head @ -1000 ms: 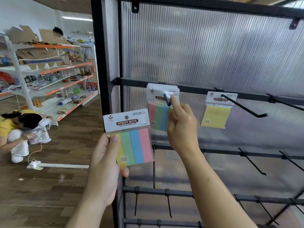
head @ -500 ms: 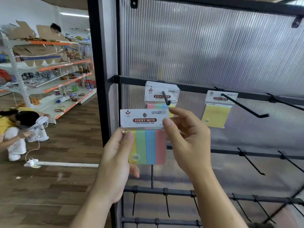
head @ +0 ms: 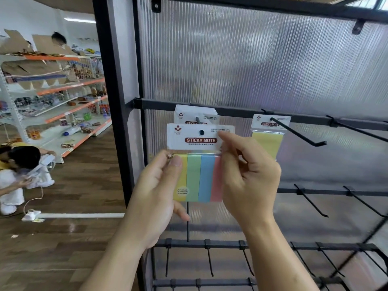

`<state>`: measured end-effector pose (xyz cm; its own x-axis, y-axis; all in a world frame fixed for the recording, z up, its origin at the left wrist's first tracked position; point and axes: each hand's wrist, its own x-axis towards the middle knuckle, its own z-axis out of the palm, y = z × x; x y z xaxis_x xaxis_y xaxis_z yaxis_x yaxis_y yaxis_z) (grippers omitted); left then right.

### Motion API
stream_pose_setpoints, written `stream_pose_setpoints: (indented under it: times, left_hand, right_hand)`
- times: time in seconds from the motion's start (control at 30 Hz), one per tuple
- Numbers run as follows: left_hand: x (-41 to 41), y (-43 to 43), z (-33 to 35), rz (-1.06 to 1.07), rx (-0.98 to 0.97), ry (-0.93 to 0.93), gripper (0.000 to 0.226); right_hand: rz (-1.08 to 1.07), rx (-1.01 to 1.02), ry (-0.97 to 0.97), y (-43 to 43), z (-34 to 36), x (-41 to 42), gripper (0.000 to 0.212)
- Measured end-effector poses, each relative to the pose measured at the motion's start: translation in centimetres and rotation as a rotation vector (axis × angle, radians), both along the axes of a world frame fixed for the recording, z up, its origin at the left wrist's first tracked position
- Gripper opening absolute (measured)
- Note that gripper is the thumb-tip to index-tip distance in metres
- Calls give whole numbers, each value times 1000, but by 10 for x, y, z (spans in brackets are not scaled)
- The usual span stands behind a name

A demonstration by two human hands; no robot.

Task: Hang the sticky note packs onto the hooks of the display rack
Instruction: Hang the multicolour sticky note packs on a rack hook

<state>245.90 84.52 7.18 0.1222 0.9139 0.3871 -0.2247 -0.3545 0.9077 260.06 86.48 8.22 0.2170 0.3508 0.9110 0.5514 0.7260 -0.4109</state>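
both hands pinch 1 striped sticky note pack (head: 199,162): left hand (head: 156,192) at its left edge, right hand (head: 248,177) at its header. it is held before hung packs (head: 196,115) on a display rack hook (head: 197,119); a yellow pack (head: 268,133) hangs further right.

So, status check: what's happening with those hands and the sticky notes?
Both pinch the striped pack: left hand, right hand. Its hole just below the hook, not yet on. Behind it, other packs already hang.

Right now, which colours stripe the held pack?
The held pack is yellow, green, blue, pink; head view.
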Motion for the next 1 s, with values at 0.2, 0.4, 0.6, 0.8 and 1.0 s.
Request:
stream_pose_setpoints:
  times: [0.2,0.4,0.6,0.8,1.0]
  left_hand:
    - [1,3,5,13,-48,46,29]
    - [1,18,2,63,-107,98,23]
    - [3,51,7,314,40,415,27]
    - [6,76,12,478,136,727,32]
    - [5,79,11,539,135,911,33]
  right_hand:
    - [-66,-68,-28,5,4,1,28]
    - [-40,-151,-47,17,-2,0,26]
    - [-41,-208,-98,38,-5,-1,31]
    - [-154,-259,-166,66,-1,-3,30]
    - [-181,-329,-221,69,0,-1,34]
